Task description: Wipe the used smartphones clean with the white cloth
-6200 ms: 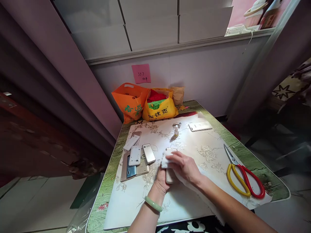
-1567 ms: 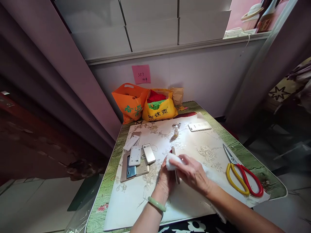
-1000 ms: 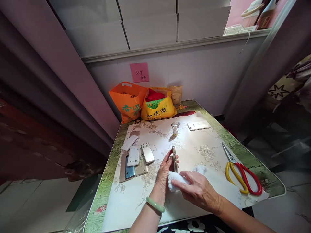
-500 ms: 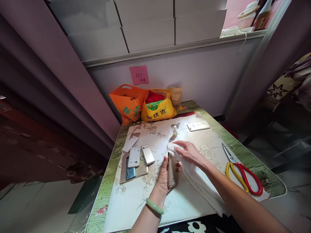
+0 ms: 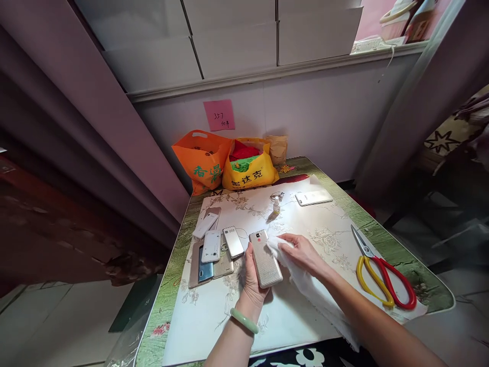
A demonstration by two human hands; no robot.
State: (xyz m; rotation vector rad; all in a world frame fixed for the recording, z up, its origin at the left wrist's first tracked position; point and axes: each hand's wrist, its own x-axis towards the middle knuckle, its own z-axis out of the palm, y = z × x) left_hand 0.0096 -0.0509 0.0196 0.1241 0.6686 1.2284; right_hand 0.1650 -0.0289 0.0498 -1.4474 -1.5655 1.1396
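Observation:
My left hand (image 5: 253,278), with a green bangle on its wrist, is closed around a gold mobile phone (image 5: 267,262). The phone's textured back and its camera face up towards me. In my right hand (image 5: 301,253) a white cloth (image 5: 305,285) is pinched, its bunched end against the phone's upper right edge. The rest of the cloth trails down to the table's front edge. A small white dropper bottle (image 5: 276,205) stands upright beyond the phone. Left of my hands lie several phones in an overlapping group, among them a white phone (image 5: 211,246) and a silver phone (image 5: 233,242).
Large scissors (image 5: 382,275) with red and yellow handles lie at the right. Another white phone (image 5: 314,197) rests towards the back right. An orange bag (image 5: 202,160) and a yellow bag (image 5: 250,176) stand along the table's far edge, beside a brown paper bag (image 5: 277,149).
The phone in my left hand has turned from edge-on to showing its back. My right hand, with the cloth, has moved slightly right and down from the phone's top end to its side.

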